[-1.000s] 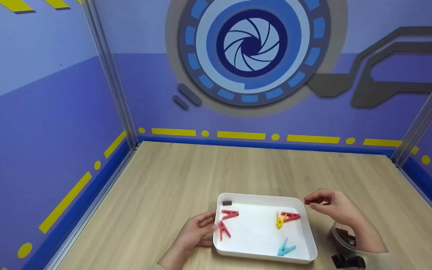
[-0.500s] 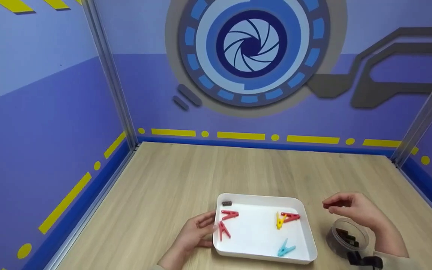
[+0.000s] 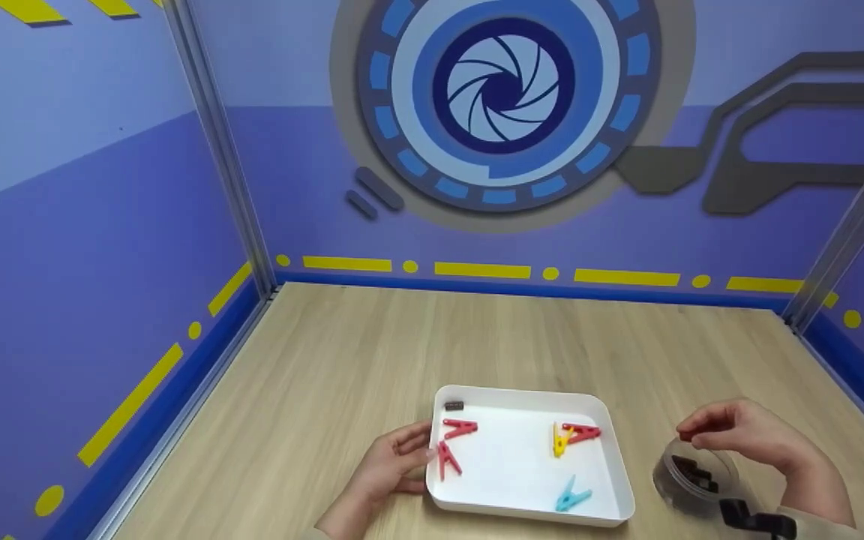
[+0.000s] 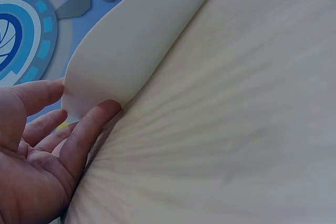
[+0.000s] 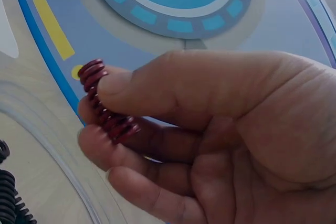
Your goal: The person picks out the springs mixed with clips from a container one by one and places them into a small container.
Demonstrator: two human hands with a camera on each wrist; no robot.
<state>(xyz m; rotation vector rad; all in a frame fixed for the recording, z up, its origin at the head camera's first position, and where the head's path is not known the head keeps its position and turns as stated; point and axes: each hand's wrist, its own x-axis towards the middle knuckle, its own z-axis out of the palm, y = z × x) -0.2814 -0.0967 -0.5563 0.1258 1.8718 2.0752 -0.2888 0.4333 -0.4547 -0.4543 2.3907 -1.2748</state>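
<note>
In the head view my left hand (image 3: 387, 465) holds the left side of a white tray (image 3: 529, 519), thumb tip at the rim and fingers against the outer wall. A fingertip presses low on the tray's wall (image 4: 126, 40) in the left wrist view. My right hand (image 3: 754, 435) is above the far side of a clear round tub (image 3: 672, 495) with dark pieces inside. Between its thumb and fingers it pinches a small red coil spring (image 5: 100, 90), clearly seen in the right wrist view. Black springs (image 5: 8, 192) show in the tub there.
In the tray lie red clips (image 3: 460, 428) at the left, a yellow clip (image 3: 560, 442) overlapping a red clip (image 3: 586, 434) at the right, a light blue clip (image 3: 571, 496) near the front and a dark spring (image 3: 454, 406) in the far left corner. Walls surround the wooden tabletop (image 3: 372, 337).
My right hand has moved right and nearer, from beside the tray's far right corner to over the tub, with the red spring. The left hand and tray have stayed put.
</note>
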